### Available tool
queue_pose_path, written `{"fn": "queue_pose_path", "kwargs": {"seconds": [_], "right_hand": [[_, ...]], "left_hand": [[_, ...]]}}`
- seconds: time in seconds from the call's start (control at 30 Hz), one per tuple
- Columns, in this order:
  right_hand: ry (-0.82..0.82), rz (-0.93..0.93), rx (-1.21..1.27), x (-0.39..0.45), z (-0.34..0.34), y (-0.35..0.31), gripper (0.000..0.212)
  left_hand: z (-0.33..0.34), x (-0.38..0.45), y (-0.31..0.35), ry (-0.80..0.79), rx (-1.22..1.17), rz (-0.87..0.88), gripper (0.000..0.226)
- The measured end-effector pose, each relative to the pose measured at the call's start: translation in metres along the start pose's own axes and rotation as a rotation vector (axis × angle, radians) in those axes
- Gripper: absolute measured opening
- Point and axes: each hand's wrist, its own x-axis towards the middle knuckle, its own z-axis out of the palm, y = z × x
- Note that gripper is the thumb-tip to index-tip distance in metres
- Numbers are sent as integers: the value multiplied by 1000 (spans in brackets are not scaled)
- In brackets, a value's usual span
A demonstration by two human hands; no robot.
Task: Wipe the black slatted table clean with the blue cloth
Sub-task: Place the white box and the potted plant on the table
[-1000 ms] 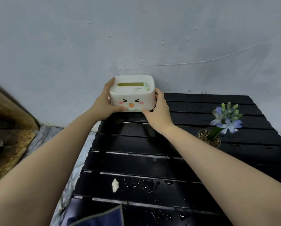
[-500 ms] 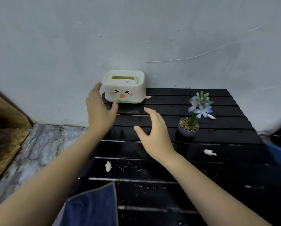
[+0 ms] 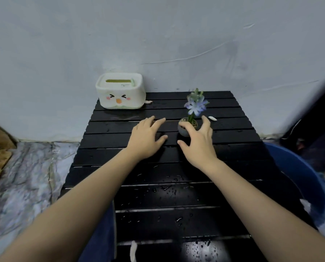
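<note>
— Showing what on the desk point(image 3: 224, 220)?
— Showing black slats beaded with water drops. Sitting at the far left corner: a white tissue box point(image 3: 120, 93) with a cartoon face. Standing near the far right corner: a small potted flower point(image 3: 191, 118), with a white scrap point(image 3: 212, 118) lying just beside it.

— And the hands?
— Reaching out over the middle of the desk, both of them. Left hand point(image 3: 146, 138) hovering palm down, fingers point(image 3: 157, 122) spread and holding nothing. Right hand point(image 3: 199, 141) curving loosely around the pot, fingers wide apart; cannot tell whether touching it yet.

— Where is the blue cloth?
— Hanging at the near left edge, the blue cloth point(image 3: 103, 237) mostly hidden under the left forearm. Lying at the near edge: a white scrap point(image 3: 133, 250). Standing off the right edge: a blue basin point(image 3: 299, 174).
</note>
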Motion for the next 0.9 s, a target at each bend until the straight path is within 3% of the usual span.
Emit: {"fn": "queue_pose_path", "kwargs": {"seconds": [0.1,0.27,0.67,0.9], "right_hand": [[-39,-33,46,21,4,5,45],[68,-100,89,45,20,6,28],[110,-176,66,167,42,-19,30],[54,-179,4,184,61,-7,33]], "left_hand": [[11,0,-1,-27,19,-59,57],[23,-3,-4,20,31,-68,69],[32,-2,-8,73,53,-50,66],[33,-2,-7,69,78,-47,63]]}}
